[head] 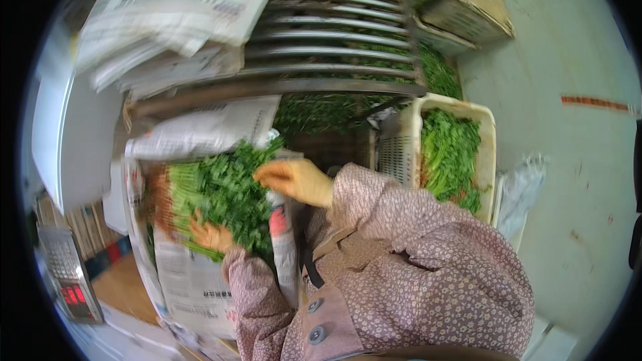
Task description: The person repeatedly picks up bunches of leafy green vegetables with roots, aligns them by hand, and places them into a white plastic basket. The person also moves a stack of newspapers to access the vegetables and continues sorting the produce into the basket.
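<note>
Before me a box (pixel 138 255) lined with newspaper (pixel 195 273) holds bunches of coriander (pixel 235 175). Their brownish roots (pixel 159 195) point left and the leaves lie toward me. My left hand (pixel 210 233) rests on the stems and lower leaves, fingers spread, gripping nothing that I can see. Over the leaf ends, by the box's near side, is my right hand (pixel 296 180); it is blurred, its fingers close together and bent down. Whether it pinches anything is hidden. A rolled newspaper edge (pixel 285 245) runs along that near side.
A slatted metal rack (pixel 341 35) stands beyond the box, with greens beneath it. Stacked newspapers (pixel 175 15) lie at upper left. To the right, a cream plastic crate (pixel 489 160) holds more coriander (pixel 451 155). A digital scale (pixel 70 276) with a lit red display sits lower left.
</note>
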Motion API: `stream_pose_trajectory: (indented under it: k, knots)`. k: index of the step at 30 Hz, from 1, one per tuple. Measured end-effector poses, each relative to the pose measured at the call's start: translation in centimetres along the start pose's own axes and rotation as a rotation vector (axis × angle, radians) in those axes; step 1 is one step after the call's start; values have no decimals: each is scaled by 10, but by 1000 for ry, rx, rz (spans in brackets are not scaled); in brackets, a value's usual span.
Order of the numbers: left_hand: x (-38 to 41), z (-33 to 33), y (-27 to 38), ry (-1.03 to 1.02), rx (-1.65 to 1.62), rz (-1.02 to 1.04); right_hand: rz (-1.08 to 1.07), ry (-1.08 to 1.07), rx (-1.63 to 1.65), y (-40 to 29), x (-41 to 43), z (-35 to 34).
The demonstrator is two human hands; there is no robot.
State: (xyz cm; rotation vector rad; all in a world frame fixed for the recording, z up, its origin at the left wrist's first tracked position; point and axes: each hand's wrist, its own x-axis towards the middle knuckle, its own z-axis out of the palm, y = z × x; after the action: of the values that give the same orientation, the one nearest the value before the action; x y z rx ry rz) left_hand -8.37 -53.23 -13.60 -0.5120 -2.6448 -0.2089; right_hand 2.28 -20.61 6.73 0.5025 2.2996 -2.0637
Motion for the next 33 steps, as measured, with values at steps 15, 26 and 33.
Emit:
stream_pose_trajectory:
  k: [15,26,33]
  knots:
    - [125,-134,283,-677,-912,273,786,1470,587,249,-400,-151]
    - [-86,-120,536,-1145,-1142,1466,606,1491,988,321,-438,-27]
    - [-147,-47,513,-997,-662,1960,396,2250,981,258,-471,48]
